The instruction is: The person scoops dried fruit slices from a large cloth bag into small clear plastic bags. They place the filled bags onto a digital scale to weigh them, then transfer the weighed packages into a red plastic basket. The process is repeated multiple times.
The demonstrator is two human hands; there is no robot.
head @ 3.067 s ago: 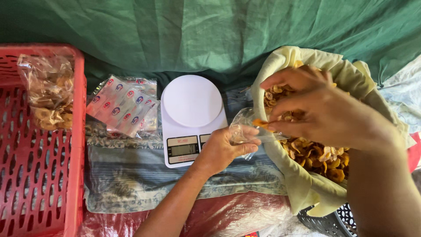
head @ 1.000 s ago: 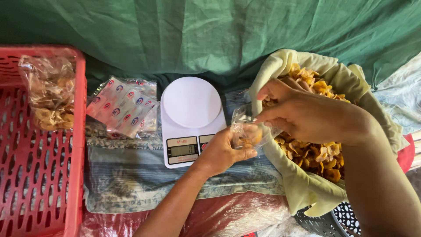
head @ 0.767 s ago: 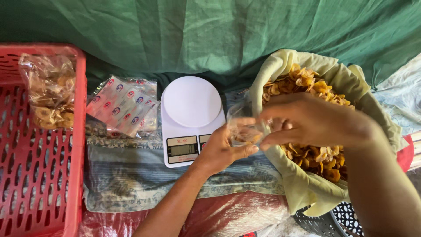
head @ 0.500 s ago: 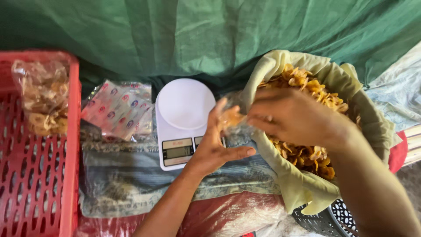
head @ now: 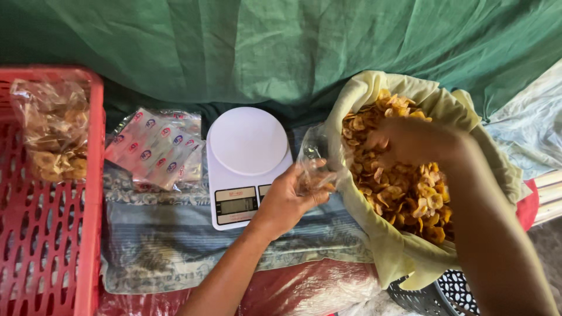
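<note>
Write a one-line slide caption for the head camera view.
Left hand holds a clear bag open beside a white scale while the right hand reaches into a cloth-lined basket of chips.

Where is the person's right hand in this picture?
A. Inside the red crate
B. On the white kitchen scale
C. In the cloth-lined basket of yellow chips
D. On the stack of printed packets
C: the right hand reaches into the chips, while the left hand holds a clear bag.
</note>
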